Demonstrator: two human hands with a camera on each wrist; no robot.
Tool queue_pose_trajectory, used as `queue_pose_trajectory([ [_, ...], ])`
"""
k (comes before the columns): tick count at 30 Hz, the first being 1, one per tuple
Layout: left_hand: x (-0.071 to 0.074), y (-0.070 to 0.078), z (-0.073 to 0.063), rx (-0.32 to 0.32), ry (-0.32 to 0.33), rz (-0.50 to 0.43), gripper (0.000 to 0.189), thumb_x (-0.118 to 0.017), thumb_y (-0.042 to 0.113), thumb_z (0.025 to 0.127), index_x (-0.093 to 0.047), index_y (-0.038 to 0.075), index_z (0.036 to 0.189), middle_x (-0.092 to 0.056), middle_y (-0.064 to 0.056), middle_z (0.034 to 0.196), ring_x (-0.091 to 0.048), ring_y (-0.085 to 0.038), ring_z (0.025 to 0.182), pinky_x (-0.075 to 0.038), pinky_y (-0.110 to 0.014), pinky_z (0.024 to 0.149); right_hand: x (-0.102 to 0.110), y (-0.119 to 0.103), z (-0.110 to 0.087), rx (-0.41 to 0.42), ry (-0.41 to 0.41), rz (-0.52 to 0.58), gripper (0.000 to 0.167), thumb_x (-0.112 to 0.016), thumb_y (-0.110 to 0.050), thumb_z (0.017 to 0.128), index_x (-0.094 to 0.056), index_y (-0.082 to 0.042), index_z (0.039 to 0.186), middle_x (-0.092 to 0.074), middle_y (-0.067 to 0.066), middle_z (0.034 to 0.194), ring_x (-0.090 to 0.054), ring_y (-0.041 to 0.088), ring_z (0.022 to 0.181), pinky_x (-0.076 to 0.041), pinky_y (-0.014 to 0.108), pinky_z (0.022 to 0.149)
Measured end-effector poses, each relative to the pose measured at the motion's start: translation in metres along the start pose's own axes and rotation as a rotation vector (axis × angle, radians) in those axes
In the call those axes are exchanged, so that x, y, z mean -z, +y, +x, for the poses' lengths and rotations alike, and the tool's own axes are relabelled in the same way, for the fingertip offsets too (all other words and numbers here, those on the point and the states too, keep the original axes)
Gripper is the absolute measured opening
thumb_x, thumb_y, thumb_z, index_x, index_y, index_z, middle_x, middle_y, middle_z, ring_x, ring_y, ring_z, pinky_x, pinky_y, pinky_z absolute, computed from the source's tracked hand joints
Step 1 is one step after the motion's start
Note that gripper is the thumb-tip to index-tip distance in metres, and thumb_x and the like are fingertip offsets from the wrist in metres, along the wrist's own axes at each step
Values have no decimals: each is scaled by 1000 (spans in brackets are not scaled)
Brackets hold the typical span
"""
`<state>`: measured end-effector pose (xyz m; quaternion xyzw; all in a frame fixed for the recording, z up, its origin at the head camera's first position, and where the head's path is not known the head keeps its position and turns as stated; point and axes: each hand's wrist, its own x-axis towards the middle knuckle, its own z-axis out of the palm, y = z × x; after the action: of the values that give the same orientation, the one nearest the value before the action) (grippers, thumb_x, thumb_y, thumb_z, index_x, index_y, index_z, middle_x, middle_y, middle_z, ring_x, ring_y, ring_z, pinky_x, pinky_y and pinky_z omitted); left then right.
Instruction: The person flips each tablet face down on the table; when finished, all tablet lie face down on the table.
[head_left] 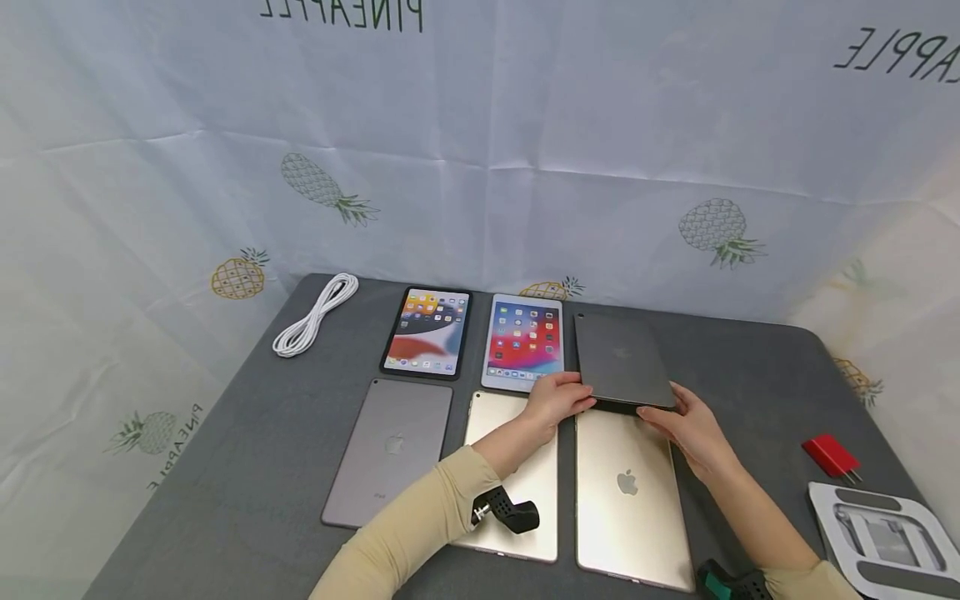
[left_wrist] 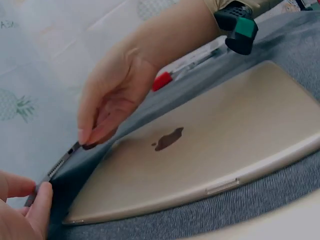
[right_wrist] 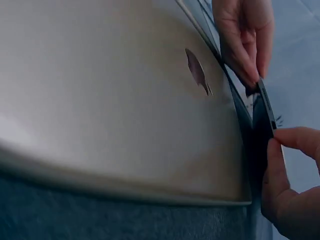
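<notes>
A dark grey tablet (head_left: 621,358) lies back-up at the right of the rear row, its near edge raised off the table. My left hand (head_left: 553,403) pinches the near left corner between thumb and fingers. At the near right corner, my right hand (head_left: 696,432) pinches the same tablet. The left wrist view catches its thin edge (left_wrist: 60,164) with a port and speaker holes between both hands. Just below the hands lies a gold tablet (head_left: 633,517), back-up with an apple logo. Another gold tablet (head_left: 525,508) is partly covered by my left forearm.
Two tablets with lit screens, one black-framed (head_left: 426,332) and one white-framed (head_left: 523,343), lie in the rear row. A grey tablet (head_left: 390,450) is at front left. Coiled white cable (head_left: 315,317) sits far left; a red plug (head_left: 831,456) and a folded stand (head_left: 885,537) are right.
</notes>
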<state>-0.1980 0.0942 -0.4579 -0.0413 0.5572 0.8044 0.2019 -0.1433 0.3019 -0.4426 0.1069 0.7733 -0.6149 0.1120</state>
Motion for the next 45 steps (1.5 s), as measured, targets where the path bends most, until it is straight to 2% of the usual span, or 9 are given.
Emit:
queue_pose_trajectory([
  [2, 2, 0, 0, -8, -3, 18, 40, -58, -13, 89, -49, -19, 128, -62, -24, 107, -66, -37, 101, -56, -34, 84, 5, 2, 2, 41, 7, -200, 95, -67, -25, 93, -1, 5, 153, -35, 32, 145, -64, -1, 87, -51, 30, 90],
  [4, 2, 2, 0, -15, -11, 49, 43, -58, -13, 89, -47, -19, 130, -59, -23, 110, -65, -36, 103, -55, -34, 84, 9, 4, 5, 93, 51, -377, 89, -70, -28, 91, -15, 9, 151, -57, 25, 118, -65, 7, 80, -53, 37, 84],
  [7, 1, 4, -3, -20, -31, 120, 46, -59, -10, 90, -44, -19, 133, -56, -24, 117, -65, -35, 105, -55, -32, 86, 13, 7, 9, 180, 145, -603, 76, -72, -29, 89, -36, 10, 143, -59, 12, 93, -56, 17, 71, -49, 36, 65],
  [11, 0, 7, -7, -34, -38, 255, 50, -62, -1, 91, -44, -17, 135, -56, -24, 125, -65, -30, 105, -54, -32, 88, 15, 11, 13, 274, 211, -745, 66, -74, -27, 87, -48, 12, 133, -53, 11, 89, -44, 20, 71, -35, 31, 56],
  [15, -1, 8, -10, -55, -4, 401, 49, -64, 9, 90, -51, -11, 133, -60, -19, 127, -63, -24, 109, -50, -33, 95, 16, 14, 14, 289, 203, -770, 69, -74, -26, 87, -46, 15, 134, -53, 15, 94, -45, 21, 73, -36, 32, 56],
  [18, -2, 8, -13, -51, 4, 439, 49, -64, 14, 90, -54, -8, 133, -60, -17, 129, -59, -24, 115, -46, -36, 101, 18, 14, 15, 272, 182, -768, 70, -72, -26, 89, -43, 16, 136, -53, 17, 97, -45, 22, 74, -36, 33, 57],
  [30, -9, 9, -26, 6, -63, 366, 62, -60, 19, 93, -38, -10, 143, -39, -21, 149, -35, -36, 138, -30, -47, 112, 15, 14, 15, 297, 129, -778, 65, -65, -19, 93, -38, 18, 139, -52, 22, 102, -46, 23, 77, -36, 34, 60],
  [37, -13, 8, -27, 12, -60, 364, 65, -60, 22, 93, -36, -12, 143, -36, -23, 150, -32, -36, 140, -27, -45, 114, 13, 15, 15, 311, 128, -797, 61, -61, -15, 92, -38, 19, 138, -51, 21, 99, -46, 23, 76, -36, 34, 61],
  [45, -7, 8, -29, -8, -108, 374, 64, -59, 24, 94, -36, -10, 144, -37, -22, 149, -34, -36, 139, -28, -47, 113, 12, 14, 15, 316, 140, -809, 58, -58, -12, 92, -39, 19, 137, -48, 25, 104, -47, 26, 80, -38, 35, 62],
])
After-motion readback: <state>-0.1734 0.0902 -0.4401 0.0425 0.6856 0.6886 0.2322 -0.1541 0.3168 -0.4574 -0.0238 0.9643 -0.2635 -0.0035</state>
